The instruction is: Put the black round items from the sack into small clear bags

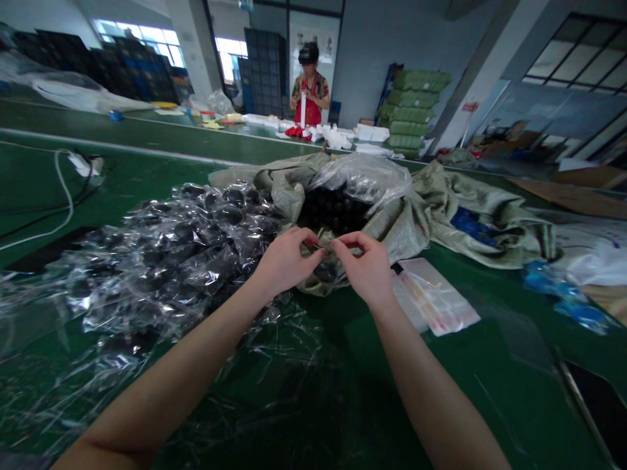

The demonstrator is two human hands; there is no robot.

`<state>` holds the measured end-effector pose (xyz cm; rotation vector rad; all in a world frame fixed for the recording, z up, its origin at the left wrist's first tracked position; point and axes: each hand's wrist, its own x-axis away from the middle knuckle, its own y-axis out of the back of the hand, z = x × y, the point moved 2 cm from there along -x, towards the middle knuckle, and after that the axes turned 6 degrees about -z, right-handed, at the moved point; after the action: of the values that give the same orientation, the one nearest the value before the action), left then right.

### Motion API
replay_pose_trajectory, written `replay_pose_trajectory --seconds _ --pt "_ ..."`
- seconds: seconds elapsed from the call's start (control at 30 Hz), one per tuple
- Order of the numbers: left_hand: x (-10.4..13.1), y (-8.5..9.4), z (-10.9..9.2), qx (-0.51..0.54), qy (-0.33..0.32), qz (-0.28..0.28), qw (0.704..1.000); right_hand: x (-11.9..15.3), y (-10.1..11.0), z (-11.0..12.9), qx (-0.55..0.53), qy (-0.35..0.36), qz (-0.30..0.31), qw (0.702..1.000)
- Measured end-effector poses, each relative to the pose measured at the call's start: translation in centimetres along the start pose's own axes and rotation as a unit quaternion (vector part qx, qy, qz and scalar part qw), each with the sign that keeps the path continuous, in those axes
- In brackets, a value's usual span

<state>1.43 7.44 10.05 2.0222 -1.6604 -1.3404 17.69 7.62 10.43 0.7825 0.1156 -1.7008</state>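
Head view, and your left hand point(289, 258) and right hand point(369, 264) come nearly tip to tip, thumb and forefinger of each narrowed to a pinch! Whether those tips grip anything is too fine to tell; a film edge would be a fair guess. Just below your fingertips sits a dark rounded piece point(329, 269), partly hidden, so you can't be sure if it is wrapped.

Now the count so far: left of your left fingers spreads a big heap of film-wrapped black balls point(189, 238), glinting, so by the look of it plenty are done. But look just beyond your fingertips! A woven sack point(404, 225) gapes open there, its clear plastic liner point(365, 173) bunched at the far edge, and bare black balls point(336, 209) lie inside, a good many left by all appearances; its depth is dark, so no telling how many.

Right of your right fingers, flat clear bags point(450, 307) lie on the green tabletop point(377, 405). Farther right of them, a second woven sack point(514, 245) slumps open, something blue point(473, 225) showing within.
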Motion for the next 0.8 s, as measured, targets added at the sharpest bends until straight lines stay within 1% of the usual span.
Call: replay_pose_trajectory --seconds 0.07,0.13,0.23,0.33,0.43,0.5,0.57,0.63,0.67,0.7,0.73,0.8 --pt "-0.2 0.2 0.1 0.061 -0.011 0.042 0.997 0.0 0.0 0.0 -0.008 -0.005 0.006 1.0" --pt "-0.4 0.4 0.3 0.092 0.008 0.057 0.994 -0.1 -0.1 -0.1 -0.019 -0.017 0.013 1.0" --pt "-0.7 0.4 0.7 0.1 0.034 0.047 0.993 -0.5 -0.4 -1.0 -0.045 -0.039 0.016 0.998" --pt "-0.9 0.2 1.4 0.08 0.045 0.021 0.996 -1.1 -0.8 -3.1 -0.061 -0.068 0.008 0.996" --pt "-1.3 -0.2 2.5 0.043 0.066 0.008 0.997 -1.6 -1.0 -5.4 -0.022 -0.109 0.029 0.993" --pt "-1.6 -0.4 3.1 0.032 0.078 0.005 0.996 -1.8 -1.0 -6.3 0.033 -0.124 0.07 0.989" --pt "-1.7 -0.4 3.6 0.029 0.086 0.0 0.996 -1.6 -1.0 -6.4 0.07 -0.115 0.143 0.98" --pt "-1.9 -0.4 3.8 0.028 0.09 -0.003 0.996 -1.1 -1.4 -6.0 0.064 -0.094 0.221 0.969" --pt "-1.9 -0.4 3.8 0.029 0.093 -0.003 0.995 -0.8 -1.7 -5.7 0.052 -0.084 0.244 0.965" --pt "-1.9 -0.4 3.8 0.032 0.095 -0.004 0.995 -0.5 -2.0 -5.4 0.04 -0.074 0.251 0.964" --pt "-1.9 -0.3 3.7 0.034 0.097 -0.004 0.995 -0.3 -2.3 -5.1 0.034 -0.063 0.243 0.967" --pt "-1.9 -0.3 3.7 0.035 0.099 -0.006 0.994 0.2 -3.0 -4.8 0.035 -0.043 0.201 0.978"
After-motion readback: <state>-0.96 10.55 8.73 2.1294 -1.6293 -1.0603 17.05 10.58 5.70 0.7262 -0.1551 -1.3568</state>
